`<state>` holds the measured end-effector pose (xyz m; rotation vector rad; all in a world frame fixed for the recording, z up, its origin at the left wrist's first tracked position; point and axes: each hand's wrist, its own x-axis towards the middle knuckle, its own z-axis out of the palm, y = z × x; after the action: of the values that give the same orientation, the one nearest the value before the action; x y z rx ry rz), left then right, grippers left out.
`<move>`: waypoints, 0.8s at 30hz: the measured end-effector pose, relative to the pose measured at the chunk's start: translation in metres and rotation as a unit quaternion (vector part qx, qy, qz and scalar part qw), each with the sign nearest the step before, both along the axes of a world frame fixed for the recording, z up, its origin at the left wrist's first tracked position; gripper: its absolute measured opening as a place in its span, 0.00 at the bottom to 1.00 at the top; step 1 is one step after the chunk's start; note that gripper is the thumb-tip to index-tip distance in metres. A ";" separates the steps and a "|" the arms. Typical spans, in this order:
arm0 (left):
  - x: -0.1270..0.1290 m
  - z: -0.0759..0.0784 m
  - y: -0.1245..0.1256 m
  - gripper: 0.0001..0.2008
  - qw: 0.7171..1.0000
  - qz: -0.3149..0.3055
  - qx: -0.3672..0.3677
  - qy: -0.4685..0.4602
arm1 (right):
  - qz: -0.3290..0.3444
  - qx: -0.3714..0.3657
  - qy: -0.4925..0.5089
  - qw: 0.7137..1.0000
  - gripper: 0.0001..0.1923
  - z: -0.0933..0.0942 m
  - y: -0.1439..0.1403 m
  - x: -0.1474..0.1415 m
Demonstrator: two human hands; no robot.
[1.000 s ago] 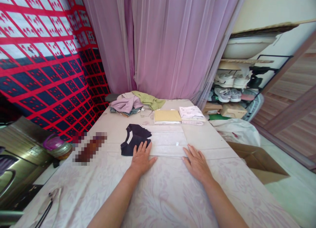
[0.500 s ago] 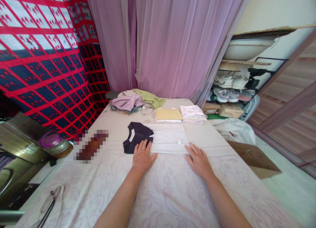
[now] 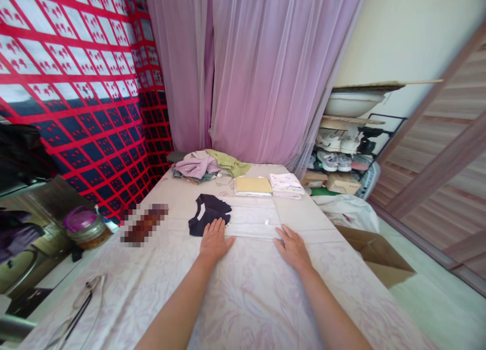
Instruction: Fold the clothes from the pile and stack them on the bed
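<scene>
Both my hands lie flat, fingers apart, on the near edge of a folded white cloth (image 3: 252,219) spread on a table covered with a pale floral sheet (image 3: 261,294). My left hand (image 3: 214,240) presses the cloth's left corner, its fingertips touching a dark navy garment (image 3: 207,217) that sticks out from under the cloth. My right hand (image 3: 291,247) rests on the cloth's right corner. Neither hand holds anything.
At the far end of the table lie a heap of loose clothes (image 3: 207,165), a folded yellow cloth (image 3: 252,185) and a folded white patterned cloth (image 3: 285,182). Scissors (image 3: 78,312) lie near left. A lidded jar (image 3: 84,227) stands left. A cardboard box (image 3: 374,254) sits on the floor right.
My hands stay in place on the white cloth. The camera has tilted up and back a little, so everything sits slightly lower and smaller in view.
</scene>
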<state>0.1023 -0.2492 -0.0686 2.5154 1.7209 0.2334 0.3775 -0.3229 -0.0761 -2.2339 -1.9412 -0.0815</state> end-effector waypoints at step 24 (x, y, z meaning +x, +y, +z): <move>-0.008 -0.023 0.000 0.33 0.996 -0.017 0.084 0.000 | 0.017 0.039 -0.013 0.999 0.25 -0.027 0.000 0.010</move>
<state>0.0938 -0.2494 -0.0917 2.6579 1.7245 0.3908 0.3873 -0.3228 -0.1035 -2.1601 -1.9530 -0.1797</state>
